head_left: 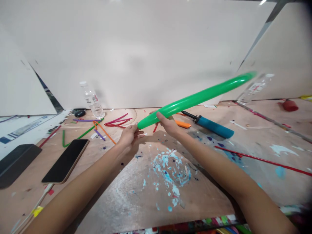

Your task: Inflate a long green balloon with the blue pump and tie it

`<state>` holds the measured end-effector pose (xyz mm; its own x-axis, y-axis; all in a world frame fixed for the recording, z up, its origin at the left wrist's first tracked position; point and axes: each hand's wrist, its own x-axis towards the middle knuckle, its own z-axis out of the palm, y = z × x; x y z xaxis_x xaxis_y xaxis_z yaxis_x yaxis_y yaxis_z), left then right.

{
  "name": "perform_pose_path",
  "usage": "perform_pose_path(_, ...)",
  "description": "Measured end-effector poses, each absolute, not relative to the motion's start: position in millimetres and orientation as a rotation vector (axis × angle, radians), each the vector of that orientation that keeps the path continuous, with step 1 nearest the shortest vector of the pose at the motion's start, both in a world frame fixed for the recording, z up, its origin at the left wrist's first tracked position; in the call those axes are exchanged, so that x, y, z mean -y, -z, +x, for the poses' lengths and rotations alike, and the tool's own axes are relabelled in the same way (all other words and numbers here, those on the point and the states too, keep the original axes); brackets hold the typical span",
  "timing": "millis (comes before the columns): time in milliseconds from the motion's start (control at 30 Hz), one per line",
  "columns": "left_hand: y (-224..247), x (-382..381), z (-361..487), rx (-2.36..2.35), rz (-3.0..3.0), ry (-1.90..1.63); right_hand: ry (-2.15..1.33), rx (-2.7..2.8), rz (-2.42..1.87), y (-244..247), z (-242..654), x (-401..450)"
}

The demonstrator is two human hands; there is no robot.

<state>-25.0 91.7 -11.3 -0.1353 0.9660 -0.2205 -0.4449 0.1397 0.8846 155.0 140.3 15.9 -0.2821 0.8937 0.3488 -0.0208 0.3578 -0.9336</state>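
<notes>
A long, inflated green balloon (195,100) slants up from the middle of the view to the right, above the table. Its lower left end is pinched in the fingers of my left hand (128,135). A little farther along, my right hand (167,123) is wrapped round the balloon from below, the thumb on the near side. The balloon's far end points toward a clear bottle at the right and looks slightly blurred. Beyond my right hand lies a blue hand pump (214,126) with a black nozzle end, beside an orange object (182,124).
Uninflated balloons (118,123) lie scattered left of centre on the paint-stained table (200,201). A phone (65,161) with a cable and a dark box (18,164) are at the left. Bottles stand at the left (92,100) and right (255,89), before a white panel (122,48).
</notes>
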Motion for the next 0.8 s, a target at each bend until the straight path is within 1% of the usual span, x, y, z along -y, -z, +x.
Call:
perform_pose_path(100,6.8,-88.4,-23.9,-1.103,0.791,-1.391,-1.079,1.482,-0.857,-9.5,153.9,-147.3)
perform_pose_path(200,7.7,-85.7,-22.0,-1.168,0.999,-1.421,-1.117,1.416,-0.816,-10.3,154.1,-148.9)
perform_pose_path(267,10.6,-84.1,-21.1,-1.201,1.109,-1.438,-1.220,1.415,-0.769,-14.7,153.4,-145.1)
perform_pose_path(433,14.4,-81.4,-24.1,-1.243,1.370,-1.409,-1.613,1.366,-0.588,-28.8,151.4,-131.6)
perform_pose_path(500,13.7,-81.2,-25.8,-1.271,1.462,-1.399,-1.707,1.342,-0.546,-31.9,152.3,-129.5)
perform_pose_path(600,12.8,-81.5,-25.6,-1.253,1.416,-1.419,-1.753,1.348,-0.541,-32.7,153.7,-130.2)
perform_pose_path(800,11.1,-86.9,-23.1,-1.061,1.158,-1.460,-1.631,1.354,-0.593,-31.8,150.7,-132.3)
